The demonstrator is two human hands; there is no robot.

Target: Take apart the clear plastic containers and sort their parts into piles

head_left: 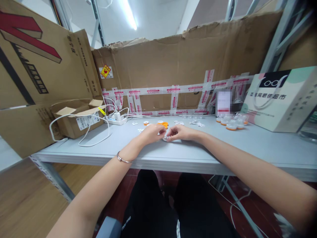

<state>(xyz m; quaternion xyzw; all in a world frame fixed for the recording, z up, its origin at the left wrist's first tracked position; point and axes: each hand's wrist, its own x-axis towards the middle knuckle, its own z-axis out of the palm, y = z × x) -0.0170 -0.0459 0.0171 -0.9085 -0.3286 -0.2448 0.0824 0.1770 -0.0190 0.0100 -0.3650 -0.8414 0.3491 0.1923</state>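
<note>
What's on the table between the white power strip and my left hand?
Head view: small white pieces and an orange-rimmed disc lie between power strip and left hand.

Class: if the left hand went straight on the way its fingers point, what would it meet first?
Probably the small pale piece the left hand touches, then the right hand just beyond.

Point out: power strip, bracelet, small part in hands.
power strip (pixel 118 120), head view, its white body.
bracelet (pixel 122 161), head view, its metal band.
small part (pixel 165 138), head view, its visible pale edge.
</note>
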